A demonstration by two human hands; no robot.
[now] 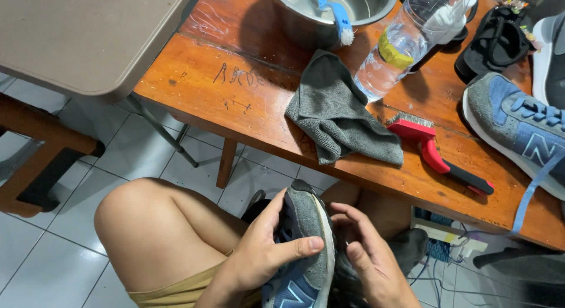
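Note:
My left hand (265, 249) grips a blue and grey sneaker (306, 237) over my lap, thumb across its grey toe and the white sole edge turned right. My right hand (368, 252) sits against the sneaker's sole side, fingers curled on its underside. The matching sneaker (518, 128) lies on the wooden table (206, 78) at the right, a blue lace hanging over the edge.
On the table lie a folded grey cloth (338, 111), a red-handled brush (432, 149), a clear water bottle (406, 43), and a steel bowl (329, 7) holding a blue brush (335, 10). A black sandal (494, 43) lies far right. A beige folding table (82, 37) stands left. White tile floor below.

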